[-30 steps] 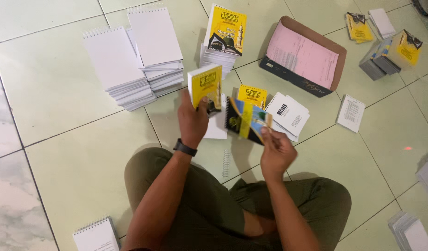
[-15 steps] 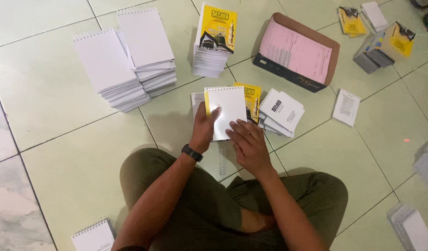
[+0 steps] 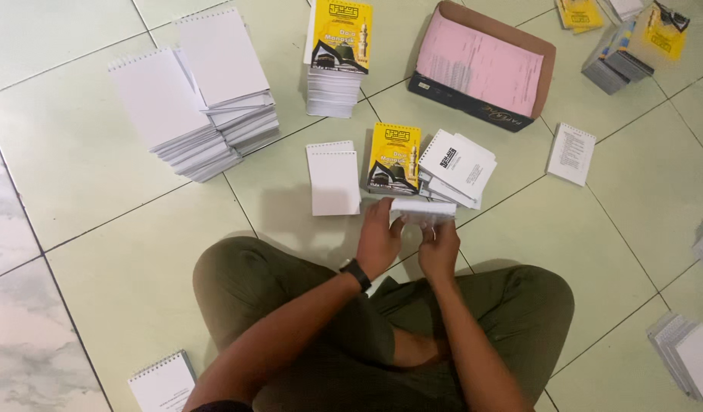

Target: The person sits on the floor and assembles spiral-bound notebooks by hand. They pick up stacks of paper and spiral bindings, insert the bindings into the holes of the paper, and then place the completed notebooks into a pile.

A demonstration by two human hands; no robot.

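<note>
Head view: both hands, left hand [image 3: 378,243] and right hand [image 3: 438,246], now pinch a white booklet [image 3: 422,210] edge-on between their fingers; the yellow cover [image 3: 394,158] lies on the floor just beyond, apparently set down.

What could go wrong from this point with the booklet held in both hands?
The left hand and right hand hold the white booklet edge-on, so loose pages might slip out of line. It hangs close to the fanned white pile, which it might knock further askew.
</note>
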